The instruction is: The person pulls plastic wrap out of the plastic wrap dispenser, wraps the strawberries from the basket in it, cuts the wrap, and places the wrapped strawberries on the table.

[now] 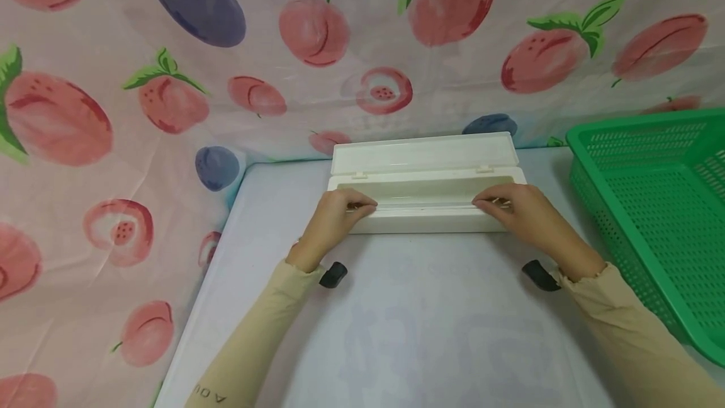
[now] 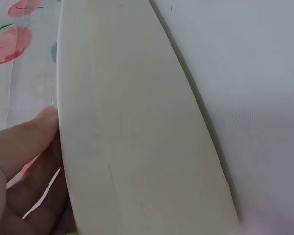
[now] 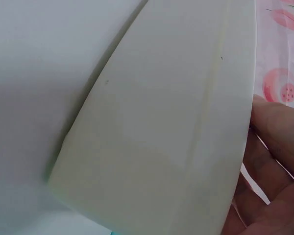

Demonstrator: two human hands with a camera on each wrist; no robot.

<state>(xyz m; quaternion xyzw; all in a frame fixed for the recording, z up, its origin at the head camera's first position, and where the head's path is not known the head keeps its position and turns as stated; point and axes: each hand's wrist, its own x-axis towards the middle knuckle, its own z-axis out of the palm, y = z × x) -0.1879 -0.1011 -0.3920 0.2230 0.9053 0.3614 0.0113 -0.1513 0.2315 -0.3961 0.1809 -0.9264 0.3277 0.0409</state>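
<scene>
A long white plastic box stands on the table in the head view, its hinged lid tipped back. At the left part of the front rim, my left hand brings thumb and fingertips together. My right hand pinches in the same way towards the right end. What looks like thin clear film, hard to make out, lies at the fingertips. Both wrist views show the box's outer front wall, with the left thumb and the right-hand fingers behind its top edge. The rim hides some fingertips.
A green perforated plastic basket stands to the right of the box. The white-covered table meets a fruit-printed curtain at the back and left. Small black pieces sit at both sleeve cuffs.
</scene>
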